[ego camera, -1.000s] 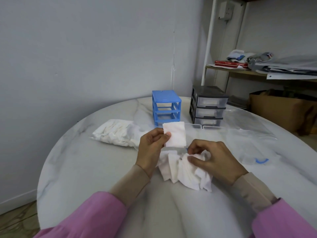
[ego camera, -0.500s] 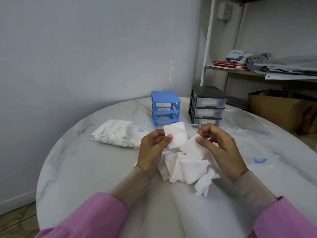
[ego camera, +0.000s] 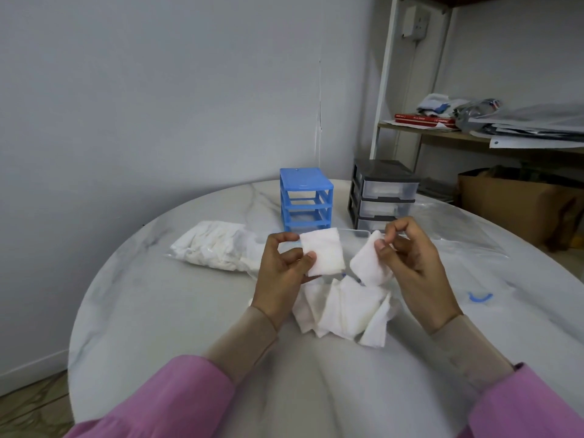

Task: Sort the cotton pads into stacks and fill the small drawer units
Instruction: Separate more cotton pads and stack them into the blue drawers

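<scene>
White cotton pads occupy both of my hands above the marble table [ego camera: 164, 311]. My left hand [ego camera: 281, 273] pinches one square pad [ego camera: 324, 251] between thumb and forefinger, held flat and facing me, its upper edge level with the base of the blue drawer unit [ego camera: 306, 200]. My right hand [ego camera: 414, 263] grips a second pad [ego camera: 368, 263] by its upper right corner between thumb and fingertips, so that it hangs tilted; the two pads are close but apart. Below and between my hands, a loose heap of pads [ego camera: 344, 311] lies on the table, overlapping in disorder, near the centre of the tabletop.

On the far side stands the blue drawer unit, its three bays open and without drawers. Just to its right stands the grey drawer unit [ego camera: 384, 194] with three clear drawers pushed in, white contents faintly visible inside. To the left of my left hand lies a clear bag of pads [ego camera: 215, 246], resting on its side. A clear tray edge [ego camera: 355, 232] shows just behind the held pads. On the right, a small blue curved piece [ego camera: 480, 297] lies on clear plastic sheeting [ego camera: 467, 241]. Pink sleeves [ego camera: 177, 399] over beige cuffs cover both forearms.
</scene>
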Motion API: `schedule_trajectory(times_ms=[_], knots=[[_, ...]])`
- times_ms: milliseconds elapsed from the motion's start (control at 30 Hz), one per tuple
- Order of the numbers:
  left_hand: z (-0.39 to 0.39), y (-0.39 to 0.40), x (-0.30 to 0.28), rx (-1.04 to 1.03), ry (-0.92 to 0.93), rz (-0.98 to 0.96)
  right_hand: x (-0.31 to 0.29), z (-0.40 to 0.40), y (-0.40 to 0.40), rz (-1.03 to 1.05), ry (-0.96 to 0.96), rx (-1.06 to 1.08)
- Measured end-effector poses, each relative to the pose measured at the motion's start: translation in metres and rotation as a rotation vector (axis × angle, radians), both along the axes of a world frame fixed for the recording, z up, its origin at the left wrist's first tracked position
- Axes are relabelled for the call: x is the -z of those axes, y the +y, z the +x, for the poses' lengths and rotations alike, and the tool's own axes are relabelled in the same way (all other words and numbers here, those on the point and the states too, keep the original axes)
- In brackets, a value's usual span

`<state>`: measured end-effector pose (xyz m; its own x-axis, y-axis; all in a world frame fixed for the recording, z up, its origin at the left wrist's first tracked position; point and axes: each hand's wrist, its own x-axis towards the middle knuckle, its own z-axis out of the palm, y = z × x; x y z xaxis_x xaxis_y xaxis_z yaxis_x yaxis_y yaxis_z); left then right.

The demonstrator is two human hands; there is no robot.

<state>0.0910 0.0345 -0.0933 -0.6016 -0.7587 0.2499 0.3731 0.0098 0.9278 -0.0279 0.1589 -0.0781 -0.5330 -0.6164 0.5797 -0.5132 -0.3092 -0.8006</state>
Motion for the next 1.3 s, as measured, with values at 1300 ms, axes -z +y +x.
schedule_trajectory(times_ms=[1300], knots=[[0.001,0.011,0.000,0.244,-0.063,-0.209,0.003,0.004,0.001,0.151,0.375,0.050]])
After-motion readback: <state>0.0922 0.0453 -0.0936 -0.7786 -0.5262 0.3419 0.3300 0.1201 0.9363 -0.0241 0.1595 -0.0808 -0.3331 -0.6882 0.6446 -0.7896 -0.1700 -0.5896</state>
